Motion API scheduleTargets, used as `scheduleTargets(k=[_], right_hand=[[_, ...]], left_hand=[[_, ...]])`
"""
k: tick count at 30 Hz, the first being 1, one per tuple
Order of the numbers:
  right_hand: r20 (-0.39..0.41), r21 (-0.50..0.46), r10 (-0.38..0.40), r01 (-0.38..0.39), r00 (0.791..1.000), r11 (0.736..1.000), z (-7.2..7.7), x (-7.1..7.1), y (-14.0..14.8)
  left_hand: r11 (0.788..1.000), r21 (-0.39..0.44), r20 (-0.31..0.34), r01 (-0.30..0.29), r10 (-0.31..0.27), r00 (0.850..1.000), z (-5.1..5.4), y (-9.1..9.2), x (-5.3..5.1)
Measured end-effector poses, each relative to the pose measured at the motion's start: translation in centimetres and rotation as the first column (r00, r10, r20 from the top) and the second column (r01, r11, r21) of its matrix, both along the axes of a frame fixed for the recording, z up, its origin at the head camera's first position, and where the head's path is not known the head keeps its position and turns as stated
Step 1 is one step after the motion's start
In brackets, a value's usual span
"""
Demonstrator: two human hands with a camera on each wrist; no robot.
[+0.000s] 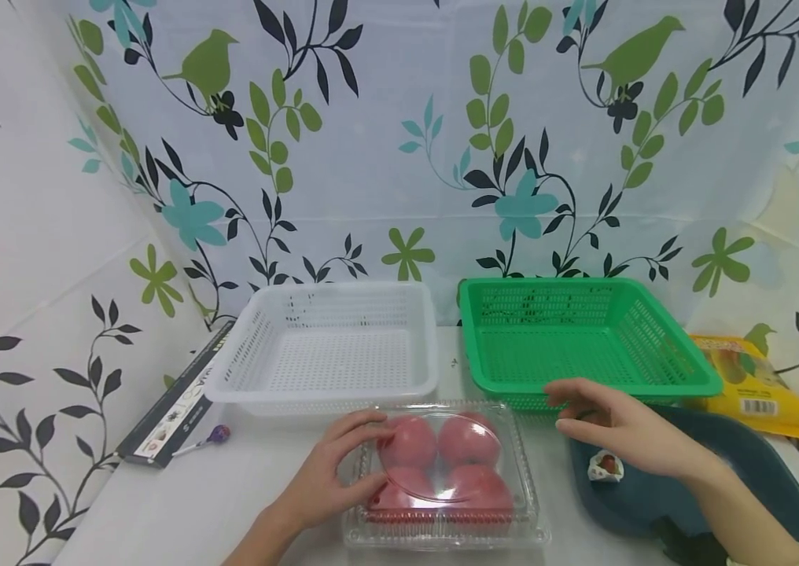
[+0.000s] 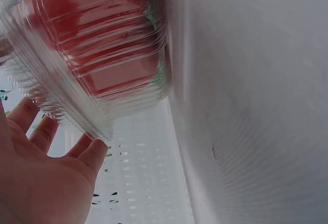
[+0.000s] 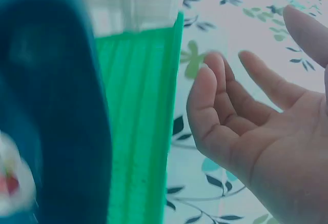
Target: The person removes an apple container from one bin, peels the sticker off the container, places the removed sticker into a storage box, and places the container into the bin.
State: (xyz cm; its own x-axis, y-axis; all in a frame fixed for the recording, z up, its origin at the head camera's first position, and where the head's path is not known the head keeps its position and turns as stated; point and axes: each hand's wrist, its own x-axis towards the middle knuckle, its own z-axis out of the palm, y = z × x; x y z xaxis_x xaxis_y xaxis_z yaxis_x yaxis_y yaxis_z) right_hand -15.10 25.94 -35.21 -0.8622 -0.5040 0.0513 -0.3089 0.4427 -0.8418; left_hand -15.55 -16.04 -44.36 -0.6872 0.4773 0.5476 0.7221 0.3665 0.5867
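A clear plastic clamshell box (image 1: 445, 542) with several round red fruits (image 1: 469, 440) inside stands on the table at the front middle. At its left side is my left hand (image 1: 332, 475), with thumb and fingertips touching the lid's edge; the left wrist view shows the fingertips along the ribbed rim (image 2: 77, 114). My right hand (image 1: 626, 436) hovers apart from the box, loosely bent and holding nothing, above the dark blue tray (image 1: 746, 456) and near the green basket's front rim. In the right wrist view its palm and loosely curled fingers (image 3: 205, 96) show.
Behind the box stand a white basket (image 1: 322, 397) and a green basket (image 1: 534, 346). A small wrapped item (image 1: 605, 466) lies in the blue tray. A yellow packet (image 1: 760, 389) lies at right; a long black box (image 1: 173, 409) and a lollipop (image 1: 219, 434) lie at left.
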Motion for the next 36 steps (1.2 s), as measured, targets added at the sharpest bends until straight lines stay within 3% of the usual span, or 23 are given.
scheduleTargets(k=[7, 11, 13, 18, 27, 36], right_hand=[[-0.030, -0.130, -0.079, 0.075, 0.996, 0.989, -2.0, 1.2, -2.5], [-0.009, -0.167, -0.095, 0.092, 0.995, 0.982, -3.0, 1.5, -3.4], [0.015, -0.171, -0.099, 0.100, 0.995, 0.980, -3.5, 1.5, -3.7], [0.072, -0.131, -0.113, 0.122, 0.991, 0.984, -4.1, 1.4, -4.2], [0.176, -0.092, -0.154, 0.172, 0.972, 0.981, -4.9, 1.5, -4.7], [0.184, -0.021, -0.262, 0.270, 0.947, 0.963, -6.3, 2.0, -5.9]], left_hand=[[0.999, 0.019, 0.097, -0.049, 0.047, 0.994, -0.2, -0.1, 0.5], [0.996, 0.021, 0.157, -0.085, 0.081, 0.984, -0.5, -0.6, 0.9], [0.997, 0.029, 0.181, -0.078, 0.071, 0.981, -0.7, -1.0, 0.9], [0.995, 0.095, 0.253, 0.000, -0.024, 0.967, -1.1, -1.9, 0.9], [0.973, 0.224, 0.393, 0.058, -0.145, 0.908, -1.8, -2.1, 0.3], [0.952, 0.270, 0.438, 0.146, -0.256, 0.862, -2.3, -2.6, 0.1]])
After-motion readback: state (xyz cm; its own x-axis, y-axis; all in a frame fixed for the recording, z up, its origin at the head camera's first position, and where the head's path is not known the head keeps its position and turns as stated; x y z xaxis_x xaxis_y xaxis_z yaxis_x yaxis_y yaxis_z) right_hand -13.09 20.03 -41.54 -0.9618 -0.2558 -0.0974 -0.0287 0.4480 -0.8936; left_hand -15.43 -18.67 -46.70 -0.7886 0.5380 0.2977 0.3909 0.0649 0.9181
